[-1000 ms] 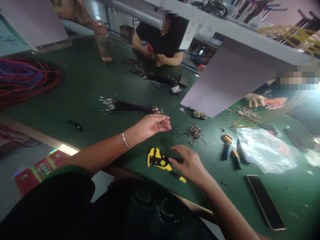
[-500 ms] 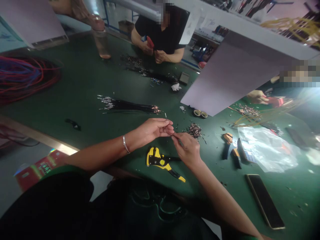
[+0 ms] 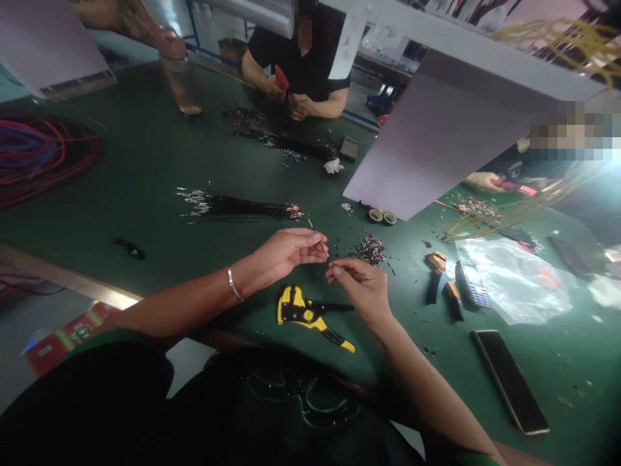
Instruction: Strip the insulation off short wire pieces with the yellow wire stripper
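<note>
A short thin dark wire (image 3: 321, 246) with a pale tip runs through the fingers of my left hand (image 3: 291, 249), which pinches it. My right hand (image 3: 363, 281) has thumb and index finger closed at the wire's lower end; any small part between them is too tiny to make out. Just below the hands lies a yellow-and-black wire stripper (image 3: 308, 315) on the green table. Beyond my left hand rests a bundle of black wires (image 3: 242, 207), silvery tips at the left and coppery ends at the right. A pile of small metal terminals (image 3: 371, 249) sits behind my right hand.
To the right are orange-handled pliers (image 3: 444, 281), a keypad phone (image 3: 474, 285), a clear plastic bag (image 3: 524, 285) and a smartphone (image 3: 510, 382). Tape rolls (image 3: 382, 216) lie near a leaning panel (image 3: 431, 136). Across the table, a co-worker's hands (image 3: 288, 97) hold a red-handled tool. Red-blue cable coils (image 3: 43, 155) lie left.
My hands have drawn slightly apart, exposing more of the wire between them. The whole view has shifted a little, so the table things appear further left.
</note>
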The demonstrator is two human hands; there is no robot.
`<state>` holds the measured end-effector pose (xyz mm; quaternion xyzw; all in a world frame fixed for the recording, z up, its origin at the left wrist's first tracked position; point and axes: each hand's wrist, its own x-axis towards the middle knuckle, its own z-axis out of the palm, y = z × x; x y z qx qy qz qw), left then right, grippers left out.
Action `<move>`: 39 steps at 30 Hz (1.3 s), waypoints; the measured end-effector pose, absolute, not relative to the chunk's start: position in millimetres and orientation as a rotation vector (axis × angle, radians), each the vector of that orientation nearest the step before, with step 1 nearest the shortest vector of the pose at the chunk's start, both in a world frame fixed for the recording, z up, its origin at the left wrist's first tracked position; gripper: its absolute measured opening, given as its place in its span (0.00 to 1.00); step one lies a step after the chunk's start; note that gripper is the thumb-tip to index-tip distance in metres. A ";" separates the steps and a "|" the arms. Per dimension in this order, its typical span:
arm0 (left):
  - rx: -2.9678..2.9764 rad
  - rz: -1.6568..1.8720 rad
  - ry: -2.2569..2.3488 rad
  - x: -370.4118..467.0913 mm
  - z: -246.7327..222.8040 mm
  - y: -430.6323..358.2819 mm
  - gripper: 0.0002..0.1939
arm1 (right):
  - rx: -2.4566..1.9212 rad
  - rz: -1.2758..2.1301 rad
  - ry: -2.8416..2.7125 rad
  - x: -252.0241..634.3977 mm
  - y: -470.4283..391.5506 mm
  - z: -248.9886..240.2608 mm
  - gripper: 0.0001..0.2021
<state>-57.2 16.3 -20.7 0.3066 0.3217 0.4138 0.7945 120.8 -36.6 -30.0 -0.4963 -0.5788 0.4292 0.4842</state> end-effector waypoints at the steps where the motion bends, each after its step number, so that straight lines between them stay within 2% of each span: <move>1: 0.661 0.890 0.689 -57.4 -21.4 16.4 0.06 | -1.198 1.082 -1.379 121.0 -36.7 -29.8 0.03; 12: 0.868 0.932 0.647 -56.6 -13.3 9.8 0.07 | -1.185 1.421 -1.039 119.9 -30.2 -36.1 0.03; 17: 0.872 0.844 0.541 -51.8 -8.4 3.7 0.09 | -1.240 1.375 -1.124 117.5 -30.2 -41.9 0.04; 24: 0.879 0.832 0.617 -51.4 -6.5 -0.5 0.06 | -1.450 1.067 -1.450 119.1 -34.6 -39.4 0.05; 34: 0.809 0.801 0.694 -47.5 -7.0 -4.5 0.08 | -1.252 0.028 -1.933 113.0 -37.1 -51.3 0.09; 39: 0.805 0.783 0.756 -47.1 -8.1 -3.1 0.08 | -1.184 -0.124 -1.993 113.5 -35.7 -54.1 0.11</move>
